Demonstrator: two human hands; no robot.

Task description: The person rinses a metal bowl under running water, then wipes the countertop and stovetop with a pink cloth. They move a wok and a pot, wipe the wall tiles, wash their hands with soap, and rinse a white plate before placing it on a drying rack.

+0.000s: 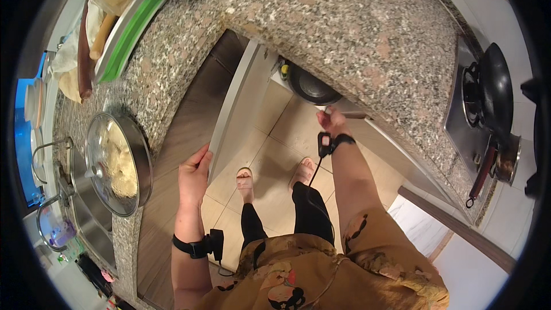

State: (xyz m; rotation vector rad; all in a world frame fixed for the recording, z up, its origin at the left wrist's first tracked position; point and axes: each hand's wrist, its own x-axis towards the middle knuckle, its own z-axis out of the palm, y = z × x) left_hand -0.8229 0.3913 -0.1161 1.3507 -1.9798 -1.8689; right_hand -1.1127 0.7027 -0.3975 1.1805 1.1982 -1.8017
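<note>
My left hand (196, 174) grips the free edge of a cabinet door (232, 99), which stands swung out under the granite counter. My right hand (331, 119) is at the cabinet opening, just below a black pan (313, 85) that sits inside. Its fingers are curled beside a small white part there; whether they hold it or only touch it is hidden. A yellow-and-black item (284, 69) shows at the pan's left. Each wrist wears a black strap with a small device.
On the granite counter (344, 21) at left stands a lidded pan (118, 165) with pale food, beside a sink (88, 198). Behind it are a green-and-white board (133, 34) and a rolling pin (103, 36). A black wok (495, 90) sits on the stove (460, 125) at right.
</note>
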